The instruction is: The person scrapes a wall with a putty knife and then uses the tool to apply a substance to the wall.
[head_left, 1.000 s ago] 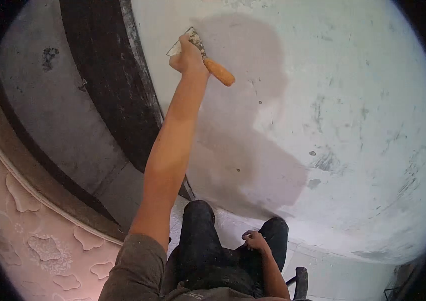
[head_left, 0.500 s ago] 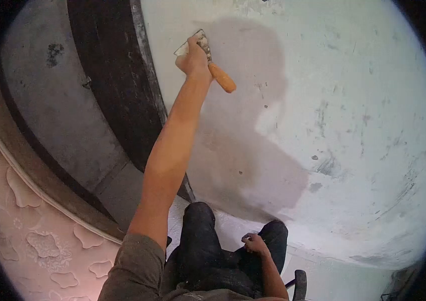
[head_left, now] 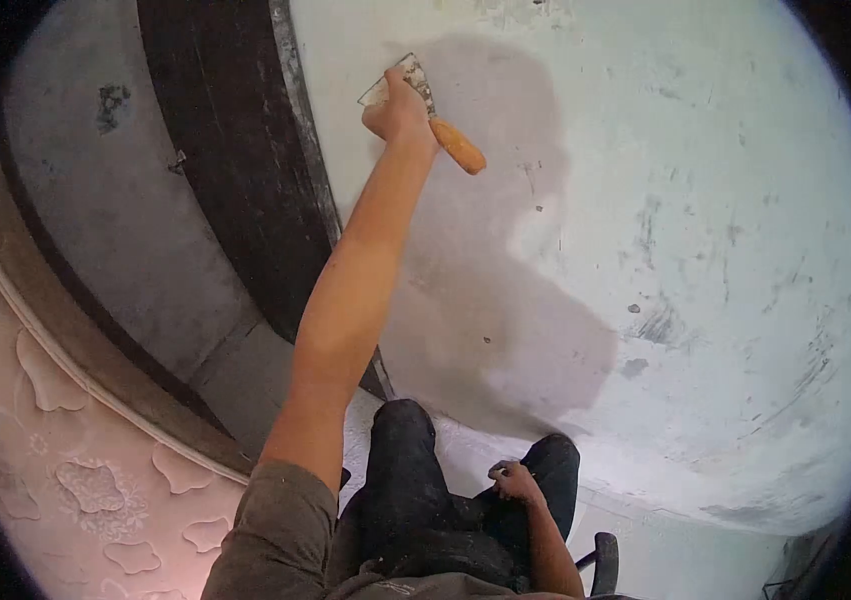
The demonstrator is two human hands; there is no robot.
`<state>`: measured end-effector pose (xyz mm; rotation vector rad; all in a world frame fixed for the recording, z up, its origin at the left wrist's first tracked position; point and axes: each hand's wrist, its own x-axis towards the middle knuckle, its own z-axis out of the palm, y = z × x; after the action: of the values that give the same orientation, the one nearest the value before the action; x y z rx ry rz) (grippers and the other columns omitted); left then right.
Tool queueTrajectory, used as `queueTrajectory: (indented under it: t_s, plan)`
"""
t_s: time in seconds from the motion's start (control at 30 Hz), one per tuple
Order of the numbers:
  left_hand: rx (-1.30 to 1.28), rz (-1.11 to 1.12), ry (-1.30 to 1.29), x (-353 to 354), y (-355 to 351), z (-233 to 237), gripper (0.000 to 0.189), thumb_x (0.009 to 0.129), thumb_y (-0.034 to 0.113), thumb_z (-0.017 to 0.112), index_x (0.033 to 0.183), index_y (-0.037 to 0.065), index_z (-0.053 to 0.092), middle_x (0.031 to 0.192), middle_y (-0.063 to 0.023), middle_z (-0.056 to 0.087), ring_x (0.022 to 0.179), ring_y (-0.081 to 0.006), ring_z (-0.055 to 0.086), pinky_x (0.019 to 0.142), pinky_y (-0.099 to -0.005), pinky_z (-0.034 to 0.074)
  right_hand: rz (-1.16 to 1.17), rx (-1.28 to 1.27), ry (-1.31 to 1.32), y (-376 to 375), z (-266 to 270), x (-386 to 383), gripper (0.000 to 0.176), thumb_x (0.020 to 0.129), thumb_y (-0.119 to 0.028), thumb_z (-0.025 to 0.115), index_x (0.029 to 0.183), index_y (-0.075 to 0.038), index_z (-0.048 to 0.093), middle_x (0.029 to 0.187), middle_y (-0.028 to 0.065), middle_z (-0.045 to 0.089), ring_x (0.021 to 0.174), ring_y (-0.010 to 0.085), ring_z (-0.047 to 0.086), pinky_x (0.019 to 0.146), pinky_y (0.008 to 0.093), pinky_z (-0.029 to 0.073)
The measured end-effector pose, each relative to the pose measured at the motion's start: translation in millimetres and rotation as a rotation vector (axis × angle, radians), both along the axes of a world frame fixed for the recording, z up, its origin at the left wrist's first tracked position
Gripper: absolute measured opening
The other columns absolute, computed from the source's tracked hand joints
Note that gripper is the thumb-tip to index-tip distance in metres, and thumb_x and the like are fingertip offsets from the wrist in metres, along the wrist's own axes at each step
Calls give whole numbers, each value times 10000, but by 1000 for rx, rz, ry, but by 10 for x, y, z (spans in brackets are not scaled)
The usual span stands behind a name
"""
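Observation:
My left hand (head_left: 397, 110) reaches far forward against the pale wall, closed around a putty knife (head_left: 460, 150). The knife's stained metal blade lies under my fingers near the wall surface, and its orange-brown handle sticks out past my wrist to the lower right. Whether the blade edge presses on the wall cannot be made out. My right hand (head_left: 515, 481) rests on my right thigh with its fingers curled; anything inside them is too small to name. A large shadow falls on the wall (head_left: 705, 180) beside my left arm.
The wall has dark scuffs and small chips. To its left stands a dark frame (head_left: 230, 150), with a grey surface (head_left: 105, 200) beyond. A pink quilted mattress (head_left: 65, 480) lies at lower left. A black chair armrest (head_left: 604, 565) shows by my right side.
My left hand and the putty knife have moved slightly right and up along the wall. The whole view has shifted a little. My right hand stays on my thigh.

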<state>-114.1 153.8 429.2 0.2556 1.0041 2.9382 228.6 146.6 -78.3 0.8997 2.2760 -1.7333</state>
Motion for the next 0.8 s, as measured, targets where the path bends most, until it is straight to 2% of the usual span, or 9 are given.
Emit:
queueTrajectory:
  t_s: [0.2, 0.27, 0.37, 0.47, 0.5, 0.57, 0.67, 0.7, 0.8]
  plan:
    - [10, 40, 9, -30, 17, 13, 286, 796, 215, 657, 920, -27, 568, 886, -80, 613, 716, -166, 583, 581, -344, 487, 22, 49, -26, 12, -12, -22, 247, 866, -206, 597, 984, 1, 664, 658, 101, 648, 514, 145, 603, 471, 290, 478]
    - [78, 49, -6, -1, 24, 18, 250, 797, 191, 648, 908, -20, 573, 867, -72, 608, 692, -161, 577, 559, -339, 479, 24, 49, -31, 25, -56, -21, 272, 847, -240, 587, 969, -7, 655, 677, 118, 670, 528, 172, 627, 520, 307, 501]
    - [135, 32, -11, 15, 31, 37, 215, 799, 173, 644, 895, -7, 575, 856, -62, 605, 672, -154, 565, 546, -336, 472, -10, 41, -64, 5, -52, -23, 273, 848, -241, 586, 969, -8, 659, 667, 113, 665, 534, 177, 632, 523, 311, 506]
    - [54, -6, 63, -30, -32, -17, 213, 795, 167, 656, 903, 2, 576, 860, -52, 607, 657, -142, 562, 520, -326, 461, 2, 75, -21, 10, -49, -4, 279, 854, -244, 584, 978, -6, 662, 678, 120, 665, 536, 177, 633, 522, 316, 510]
    - [54, -7, 60, -22, -49, -24, 213, 795, 167, 656, 903, 2, 576, 860, -52, 607, 657, -142, 562, 520, -326, 461, -2, 64, -39, -23, 120, -9, 244, 873, -206, 587, 973, 8, 648, 688, 88, 651, 518, 145, 591, 465, 283, 469]
    - [96, -31, 51, 25, -43, -25, 186, 791, 161, 662, 872, 9, 592, 810, -29, 603, 624, -133, 557, 501, -310, 448, -33, 35, -39, 2, 58, -3, 242, 875, -206, 585, 969, 7, 648, 690, 89, 651, 518, 145, 591, 464, 282, 470]
    - [49, 36, 141, 160, -109, -142, 147, 796, 153, 657, 825, 16, 613, 745, -16, 595, 588, -125, 549, 476, -295, 431, -72, -1, -36, 35, 7, 31, 244, 877, -211, 583, 976, 2, 649, 693, 90, 652, 517, 146, 592, 459, 283, 470]
    - [-6, 48, 95, 168, -120, -203, 133, 807, 152, 646, 787, 23, 625, 694, -14, 584, 541, -112, 525, 461, -277, 422, -70, -13, -37, 33, -2, 24, 248, 878, -215, 583, 986, -2, 651, 693, 90, 652, 516, 148, 592, 455, 284, 470]
    - [-48, -47, 149, 195, -246, -483, 136, 838, 156, 635, 795, 27, 629, 683, -14, 588, 510, -94, 511, 434, -253, 404, -69, 5, -46, 19, 54, 21, 261, 880, -226, 588, 1004, -5, 653, 686, 87, 646, 508, 145, 588, 444, 284, 465]
